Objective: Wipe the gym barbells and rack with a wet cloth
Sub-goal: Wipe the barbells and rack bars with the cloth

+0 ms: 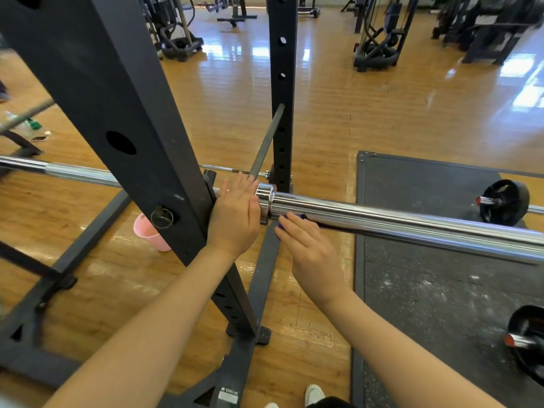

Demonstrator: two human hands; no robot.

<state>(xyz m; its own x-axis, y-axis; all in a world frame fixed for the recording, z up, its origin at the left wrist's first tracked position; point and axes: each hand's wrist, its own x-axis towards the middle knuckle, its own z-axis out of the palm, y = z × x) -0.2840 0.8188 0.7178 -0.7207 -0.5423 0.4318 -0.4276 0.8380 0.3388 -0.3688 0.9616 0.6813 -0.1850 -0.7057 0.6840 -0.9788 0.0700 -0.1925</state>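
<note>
Nearest, two bare forearms are being reached out from the bottom edge toward the barbell, which is being carried crosswise on the rack. A purple cloth is being pressed up against the underside of the thick chrome sleeve by the right hand, probably because that hidden face is easily missed. Its fingers are being held nearly straight and close together, flat beneath the cloth and not curled round it, so only a strip of cloth is showing past the fingertips, just beside the sleeve's collar. The left hand is being laid over the bar between the rack upright and the collar, fingers extended and loosely draped, nothing pinched; presumably the bar is being steadied against rolling. Lower down behind the upright, a pink bucket is being kept within reach, likely for rinsing. Farther right, loose weight plates are lying on a dark mat.
</note>
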